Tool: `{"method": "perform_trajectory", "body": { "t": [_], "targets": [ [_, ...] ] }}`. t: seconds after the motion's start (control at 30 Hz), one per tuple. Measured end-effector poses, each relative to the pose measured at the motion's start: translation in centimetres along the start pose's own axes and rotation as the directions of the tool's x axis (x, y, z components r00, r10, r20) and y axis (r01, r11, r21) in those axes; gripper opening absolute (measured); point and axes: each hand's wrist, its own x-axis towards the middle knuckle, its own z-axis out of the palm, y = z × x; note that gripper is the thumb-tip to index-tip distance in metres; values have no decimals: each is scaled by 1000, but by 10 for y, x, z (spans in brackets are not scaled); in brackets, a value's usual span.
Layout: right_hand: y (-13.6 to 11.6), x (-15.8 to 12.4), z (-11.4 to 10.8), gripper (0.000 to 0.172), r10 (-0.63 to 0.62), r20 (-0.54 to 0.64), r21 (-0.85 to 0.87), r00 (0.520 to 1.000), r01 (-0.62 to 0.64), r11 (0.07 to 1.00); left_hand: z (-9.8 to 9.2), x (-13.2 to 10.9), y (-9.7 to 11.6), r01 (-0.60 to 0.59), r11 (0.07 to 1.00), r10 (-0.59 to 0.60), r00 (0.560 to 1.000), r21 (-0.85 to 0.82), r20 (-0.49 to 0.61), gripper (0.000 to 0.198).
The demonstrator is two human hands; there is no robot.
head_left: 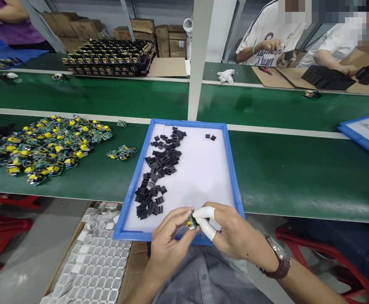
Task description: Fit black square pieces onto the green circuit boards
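Fingers: both hands pinched on small circuit board; left hand, right hand, white cots worn.
Board: green, yellow part, held over blue tray near edge.
Beyond fingertips: black clips heaped.

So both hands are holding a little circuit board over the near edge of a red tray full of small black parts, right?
Not quite: the tray is blue, not red, as the head view shows. Both the left hand and right hand do hold the little circuit board over its near edge, beside the black parts.

green bench | blue tray | circuit-board pile | second blue tray
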Motion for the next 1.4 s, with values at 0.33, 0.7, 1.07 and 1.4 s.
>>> {"method": "perform_trajectory", "body": {
  "t": [0.33, 0.7, 1.07, 1.4],
  "targets": [
    [3, 2, 14, 17, 234, -156, 406, 960, -153, 901, -1, 2, -2, 23, 995, -17, 998, -99, 53, 37],
    [-13, 5, 7, 20, 144, -141, 237, 979, -108, 965, -1, 0, -1, -21, 997, 23, 999, -77, 32, 41],
    [-2, 4, 7, 19, 165, -128, 337, 978, -113, 935, 0, 0, -9, 38, 998, -35, 998, -51, 58, 37],
    [7, -14, 30, 20, 549, 26, 938, 835, -211, 276, -6, 10, 25, -145, 983, 120, 971, 111, 208, 51]
  ]
}}
